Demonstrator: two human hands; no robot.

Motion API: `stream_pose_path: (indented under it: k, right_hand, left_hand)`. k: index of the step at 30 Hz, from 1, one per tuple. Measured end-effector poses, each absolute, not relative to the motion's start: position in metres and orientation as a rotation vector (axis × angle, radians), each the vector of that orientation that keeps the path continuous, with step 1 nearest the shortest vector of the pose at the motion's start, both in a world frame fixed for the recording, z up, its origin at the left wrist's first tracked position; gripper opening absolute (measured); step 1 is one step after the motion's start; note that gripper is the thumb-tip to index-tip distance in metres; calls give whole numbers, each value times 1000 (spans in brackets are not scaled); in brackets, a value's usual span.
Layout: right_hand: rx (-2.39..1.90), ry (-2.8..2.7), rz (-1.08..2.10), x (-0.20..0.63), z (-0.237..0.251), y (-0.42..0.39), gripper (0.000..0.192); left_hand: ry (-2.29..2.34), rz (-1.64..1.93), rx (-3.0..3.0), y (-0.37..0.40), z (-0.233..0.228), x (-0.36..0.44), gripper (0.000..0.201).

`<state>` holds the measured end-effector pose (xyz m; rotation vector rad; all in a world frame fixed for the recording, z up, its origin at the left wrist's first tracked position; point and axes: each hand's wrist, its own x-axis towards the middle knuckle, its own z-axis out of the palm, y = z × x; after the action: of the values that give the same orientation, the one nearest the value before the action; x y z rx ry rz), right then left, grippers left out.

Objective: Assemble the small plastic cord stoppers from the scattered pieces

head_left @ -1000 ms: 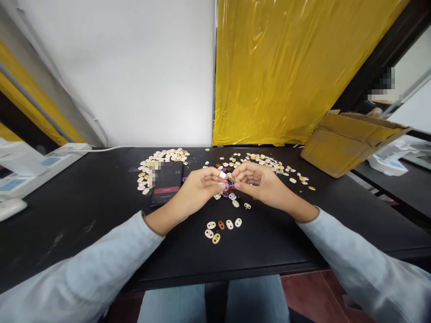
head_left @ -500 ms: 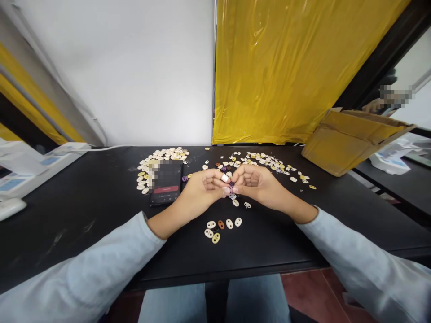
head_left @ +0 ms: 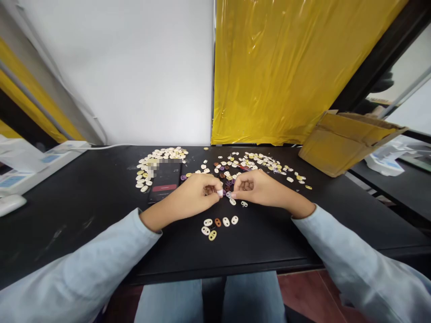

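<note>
My left hand (head_left: 195, 196) is closed in a pinch above the black table, with a white wrap on one fingertip. A small purple piece (head_left: 224, 193) shows right at that fingertip; whether it is gripped or lies behind cannot be made out. My right hand (head_left: 261, 190) has its fingers curled and thumb and forefinger close together beside a pale grey oval piece (head_left: 229, 194). Anything inside that pinch is hidden. Nearer me lie several oval, two-holed, button-like pieces: white (head_left: 226, 221), brown (head_left: 217, 222) and yellow (head_left: 212, 235).
White and yellow pieces are heaped at back left (head_left: 168, 153) and back right (head_left: 266, 160). A dark phone (head_left: 164, 181) lies left of my hands. Behind my right hand lies a red, slender tool (head_left: 244, 168). A cardboard box (head_left: 346, 143) stands at right.
My hands were together at a purple piece; now they are apart, the left lower and farther left. The red tool has come into sight behind my right hand.
</note>
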<state>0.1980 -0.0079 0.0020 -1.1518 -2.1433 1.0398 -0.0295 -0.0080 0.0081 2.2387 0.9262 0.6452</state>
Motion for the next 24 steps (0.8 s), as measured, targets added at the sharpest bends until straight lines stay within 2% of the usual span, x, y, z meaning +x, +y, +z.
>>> stream_pose_path:
  k: [4,9,13,17,24]
  right_hand:
    - [-1244,-2270,982,198,-4,-8,21]
    - [-1204,-2283,941,198,-5,-7,15]
    - [-1108,-2179,982,197,-1,-9,15]
    - [-1035,-2107,1020,193,3,-14,19]
    - [-1050,-2136,939,197,4,-11,25]
  left_hand:
    - [944,520,2549,-8,9,-31,17]
    - [996,560,2637,-9,9,-29,13]
    - [944,710,2324,-13,5,-24,11]
    - [826,810,1958,-15,-1,-19,27]
    - [811,829,1778,-15,3,-18,16]
